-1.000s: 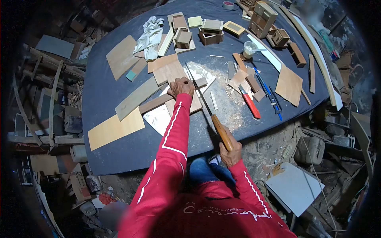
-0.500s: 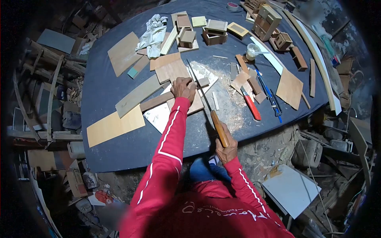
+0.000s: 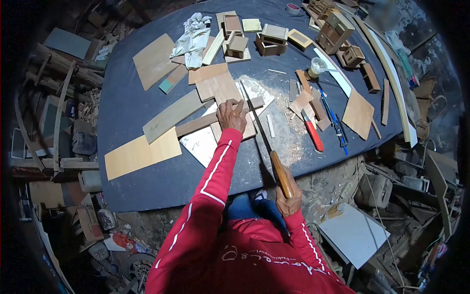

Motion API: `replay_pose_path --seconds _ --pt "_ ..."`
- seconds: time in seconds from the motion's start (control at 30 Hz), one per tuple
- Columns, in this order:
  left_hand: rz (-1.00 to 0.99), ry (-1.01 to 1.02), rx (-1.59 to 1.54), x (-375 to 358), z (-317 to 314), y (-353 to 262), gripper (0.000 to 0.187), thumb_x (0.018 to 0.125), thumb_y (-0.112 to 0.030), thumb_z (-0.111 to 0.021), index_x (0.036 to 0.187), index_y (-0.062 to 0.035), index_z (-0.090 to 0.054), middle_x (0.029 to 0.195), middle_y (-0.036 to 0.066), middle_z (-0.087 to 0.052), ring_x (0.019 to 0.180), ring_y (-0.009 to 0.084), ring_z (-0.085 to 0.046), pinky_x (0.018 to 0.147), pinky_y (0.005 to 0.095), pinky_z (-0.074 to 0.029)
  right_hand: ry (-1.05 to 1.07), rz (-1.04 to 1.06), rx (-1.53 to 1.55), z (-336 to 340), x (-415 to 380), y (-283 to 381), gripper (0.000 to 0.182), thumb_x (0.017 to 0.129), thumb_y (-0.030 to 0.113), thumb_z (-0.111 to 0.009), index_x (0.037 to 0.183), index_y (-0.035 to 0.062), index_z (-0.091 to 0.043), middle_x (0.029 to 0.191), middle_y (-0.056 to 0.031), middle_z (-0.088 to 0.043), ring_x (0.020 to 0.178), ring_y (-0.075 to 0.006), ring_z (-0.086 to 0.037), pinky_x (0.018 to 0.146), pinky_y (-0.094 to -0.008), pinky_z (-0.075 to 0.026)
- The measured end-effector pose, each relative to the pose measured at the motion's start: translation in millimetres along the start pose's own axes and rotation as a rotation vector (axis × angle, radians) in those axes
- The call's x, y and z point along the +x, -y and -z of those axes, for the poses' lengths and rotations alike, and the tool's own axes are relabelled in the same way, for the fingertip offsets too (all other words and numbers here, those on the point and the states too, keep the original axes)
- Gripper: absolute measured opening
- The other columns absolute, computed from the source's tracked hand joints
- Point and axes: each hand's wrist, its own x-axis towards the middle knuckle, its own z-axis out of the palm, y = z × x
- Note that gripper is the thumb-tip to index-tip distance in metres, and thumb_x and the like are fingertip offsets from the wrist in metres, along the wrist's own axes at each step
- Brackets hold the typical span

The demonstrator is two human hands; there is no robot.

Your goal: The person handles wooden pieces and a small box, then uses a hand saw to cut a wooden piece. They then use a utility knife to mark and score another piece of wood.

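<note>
My left hand [image 3: 232,116] presses down on a narrow brown wooden strip [image 3: 198,125], its fingers bent over it. The strip lies across a flat wooden board [image 3: 248,128], with one end sticking out to the right of my hand. My right hand [image 3: 289,198] is wrapped round the wooden handle [image 3: 281,172] of a handsaw. The saw's long dark blade [image 3: 261,127] points away from me and crosses the strip just right of my left fingers. Whether the teeth are in a cut is too small to tell.
On the dark-covered table [image 3: 142,193] lie a red-handled knife [image 3: 312,130], a blue tool [image 3: 338,125], plywood pieces [image 3: 143,153] and a white cloth [image 3: 193,39]. Small wooden boxes [image 3: 271,39] stand at the back. A plastic cup [image 3: 317,67] is at the right.
My right hand has drawn the saw back towards my body and slightly right. My left hand stays on the strip. The whole view has shifted a little.
</note>
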Motion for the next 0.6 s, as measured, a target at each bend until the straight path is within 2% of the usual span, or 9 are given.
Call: replay_pose_path --seconds 0.03,0.1,0.2,0.33,0.4,0.5,0.6 --pt "-0.007 -0.031 -0.018 -1.3 -0.6 0.5 0.032 0.079 -0.028 -0.072 0.109 -0.0162 -0.072 0.104 0.003 -0.056 0.107 0.0262 -0.048 0.097 0.0449 -0.035 0.019 -0.114 0.067 4.2 -7.2 6.4 0.058 0.077 0.001 -0.052 0.135 0.0024 -0.051 0.114 -0.0164 -0.065 0.101 -0.0212 -0.065 0.087 -0.0287 -0.048" --pt "0.000 -0.019 -0.013 0.6 0.2 0.4 0.032 0.079 -0.028 -0.072 0.109 -0.0158 -0.073 0.104 0.004 -0.056 0.107 0.0263 -0.047 0.097 0.0449 -0.035 0.017 -0.091 0.079 12.5 -16.9 11.7 0.058 0.076 0.000 -0.052 0.134 0.0024 -0.051 0.115 -0.0172 -0.065 0.100 -0.0223 -0.066 0.085 -0.0286 -0.049" --pt "0.017 0.003 -0.027 -0.9 0.1 -0.8 0.032 0.079 -0.027 -0.072 0.108 -0.0152 -0.073 0.104 0.004 -0.056 0.108 0.0265 -0.047 0.097 0.0449 -0.035 0.020 -0.063 -0.079 20.1 -25.8 6.3 0.060 0.076 -0.001 -0.054 0.135 0.0057 -0.051 0.110 -0.0185 -0.066 0.093 -0.0228 -0.068 0.080 -0.0280 -0.050" --pt "0.004 0.001 -0.046 -1.1 -0.5 1.3 0.032 0.079 -0.027 -0.072 0.108 -0.0149 -0.073 0.104 0.005 -0.056 0.107 0.0270 -0.047 0.097 0.0440 -0.035 -0.012 0.069 -0.056 -2.1 10.3 -13.1 0.060 0.077 -0.003 -0.055 0.136 0.0059 -0.050 0.111 -0.0198 -0.066 0.094 -0.0242 -0.069 0.082 -0.0290 -0.050" --pt "0.004 0.005 -0.047 -2.0 -1.7 1.4 0.032 0.078 -0.026 -0.072 0.108 -0.0153 -0.073 0.103 0.005 -0.056 0.106 0.0270 -0.047 0.096 0.0438 -0.035 -0.010 0.156 -0.055 -14.0 31.1 -14.1 0.061 0.075 -0.002 -0.056 0.135 0.0090 -0.049 0.104 -0.0211 -0.065 0.082 -0.0397 -0.067 0.067 -0.0389 -0.054" --pt "0.007 -0.029 -0.047 -2.4 -1.2 1.5 0.031 0.078 -0.026 -0.072 0.108 -0.0163 -0.074 0.102 0.006 -0.056 0.105 0.0269 -0.047 0.096 0.0431 -0.036 -0.051 0.238 -0.099 -6.8 18.7 -8.9 0.060 0.075 -0.002 -0.056 0.134 0.0089 -0.049 0.100 -0.0226 -0.064 0.080 -0.0404 -0.066 0.066 -0.0396 -0.053" --pt "0.018 -0.006 -0.028 -0.8 1.3 -2.0 0.031 0.079 -0.027 -0.071 0.108 -0.0162 -0.073 0.103 0.006 -0.056 0.106 0.0270 -0.047 0.096 0.0429 -0.036 -0.078 0.244 -0.092 11.4 -22.4 -16.5 0.061 0.075 -0.002 -0.056 0.135 0.0099 -0.050 0.104 -0.0214 -0.065 0.082 -0.0393 -0.067 0.068 -0.0375 -0.054"
